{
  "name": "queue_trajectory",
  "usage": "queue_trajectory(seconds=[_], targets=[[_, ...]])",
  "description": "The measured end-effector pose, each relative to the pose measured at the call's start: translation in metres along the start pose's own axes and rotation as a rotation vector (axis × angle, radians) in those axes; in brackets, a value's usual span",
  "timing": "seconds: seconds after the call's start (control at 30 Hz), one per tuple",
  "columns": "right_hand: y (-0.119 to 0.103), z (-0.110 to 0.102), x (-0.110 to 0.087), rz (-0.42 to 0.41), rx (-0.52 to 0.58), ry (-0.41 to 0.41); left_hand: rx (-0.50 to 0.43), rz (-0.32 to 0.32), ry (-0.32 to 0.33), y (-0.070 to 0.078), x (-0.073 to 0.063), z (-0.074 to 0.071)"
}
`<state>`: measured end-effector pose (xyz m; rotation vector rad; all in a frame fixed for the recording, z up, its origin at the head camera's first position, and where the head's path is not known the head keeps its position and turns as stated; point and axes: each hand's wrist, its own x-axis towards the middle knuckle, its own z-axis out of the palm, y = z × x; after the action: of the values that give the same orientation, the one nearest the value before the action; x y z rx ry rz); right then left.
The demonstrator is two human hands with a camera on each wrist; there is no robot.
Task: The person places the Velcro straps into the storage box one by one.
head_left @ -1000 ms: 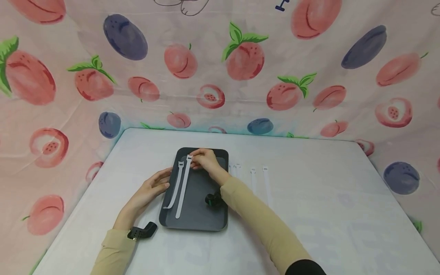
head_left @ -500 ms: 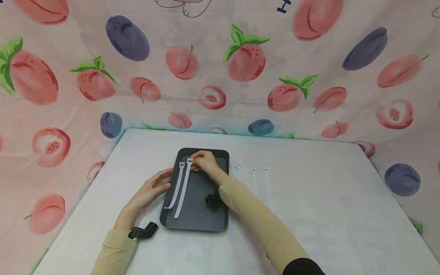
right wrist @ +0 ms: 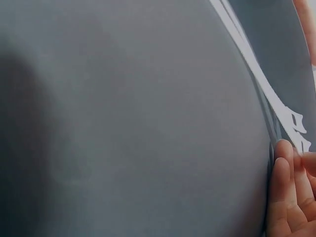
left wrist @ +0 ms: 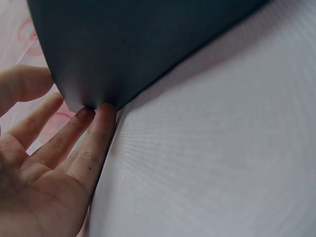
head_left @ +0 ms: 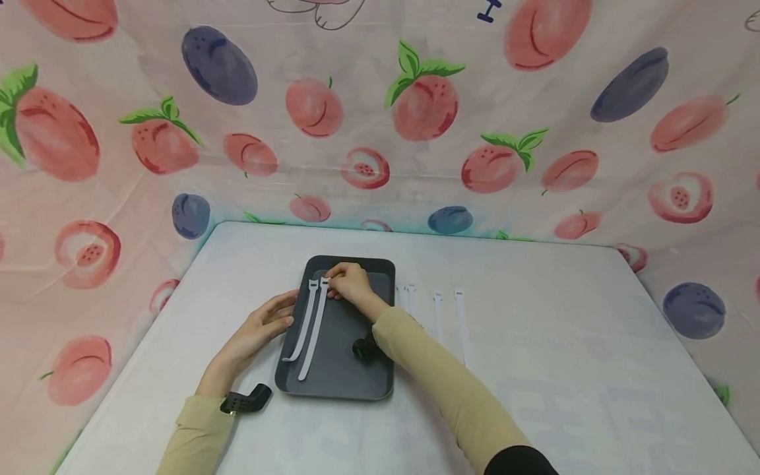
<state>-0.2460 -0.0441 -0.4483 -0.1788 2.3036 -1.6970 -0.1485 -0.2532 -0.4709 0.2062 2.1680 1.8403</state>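
Two white cable ties with slotted heads lie side by side along the left part of a dark grey tray [head_left: 350, 369]. The left cable tie [head_left: 306, 323] has a bent lower end. My right hand [head_left: 351, 284] pinches the right cable tie [head_left: 315, 336] at its head, near the tray's far end. In the right wrist view, that tie's head [right wrist: 299, 143] meets my fingertips, just below the other head. My left hand [head_left: 261, 326] rests against the tray's left side, fingers fairly straight. The left wrist view shows those fingertips [left wrist: 104, 111] touching the tray's outer wall.
To the right of the tray, several more white cable ties [head_left: 460, 316] lie on the white table [head_left: 564, 369], partly behind my right forearm. A fruit-printed cloth [head_left: 368, 99] hangs behind and at the sides. Each wrist wears a black camera [head_left: 248, 399].
My right hand has moved slightly toward me and left, bringing the right cable tie closer to the other one. The left hand stays at the tray's side.
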Motion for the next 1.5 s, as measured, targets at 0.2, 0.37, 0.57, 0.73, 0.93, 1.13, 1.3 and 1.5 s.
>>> queue_trajectory(seconds=[0.2, 0.37, 0.57, 0.73, 0.93, 1.13, 1.3, 1.5], targets=[[0.001, -0.001, 0.0, -0.003, -0.018, 0.003, 0.006, -0.002, 0.001, 0.0, 0.0, 0.0], [0.003, -0.002, -0.001, -0.005, -0.015, -0.019, 0.001, 0.003, -0.001, 0.0, 0.0, 0.0], [0.003, -0.004, -0.001, -0.006, 0.002, -0.043, -0.001, 0.005, -0.002, 0.0, 0.0, 0.0], [0.001, -0.007, -0.002, -0.009, 0.007, -0.066, -0.004, 0.006, -0.005, -0.001, 0.001, 0.0], [-0.003, -0.011, -0.006, 0.004, 0.007, -0.104, -0.009, 0.01, -0.003, 0.0, 0.001, 0.0], [-0.004, -0.017, -0.009, 0.005, -0.017, -0.14, -0.012, 0.01, -0.003, 0.001, 0.0, 0.0], [-0.005, -0.023, -0.012, 0.002, -0.043, -0.189, -0.014, 0.012, -0.005, 0.002, 0.0, 0.0], [-0.007, -0.031, -0.017, 0.002, -0.121, -0.245, -0.013, 0.012, -0.007, 0.001, -0.001, 0.0]])
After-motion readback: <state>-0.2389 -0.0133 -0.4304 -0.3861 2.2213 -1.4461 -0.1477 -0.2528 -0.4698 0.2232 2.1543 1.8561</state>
